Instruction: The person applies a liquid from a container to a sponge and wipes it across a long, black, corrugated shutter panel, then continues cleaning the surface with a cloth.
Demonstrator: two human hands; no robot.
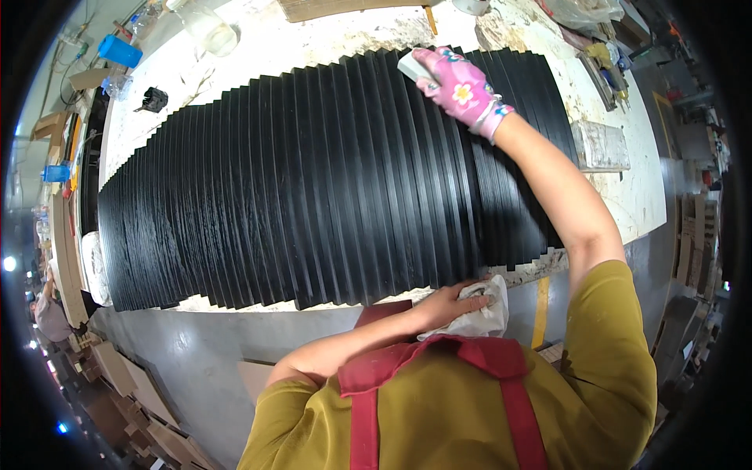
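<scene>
Long black strips point(329, 180) lie side by side in a wide, overlapping row across the table, their ends uneven. My right hand point(462, 88), in a pink flowered glove, is closed round a small whitish block point(413, 69). It presses that block near the far ends of the strips, right of the middle. Close to my body, at the table's near edge, my bare left hand point(443, 307) grips a crumpled white cloth point(487, 312). Some of its fingers are hidden by the cloth.
A stained white table point(638, 184) carries everything. A pale block point(601, 146) sits right of the strips, with tools point(603, 74) beyond it. At the far left are a clear plastic jug point(207, 30), a blue container point(120, 51) and a small black object point(154, 99).
</scene>
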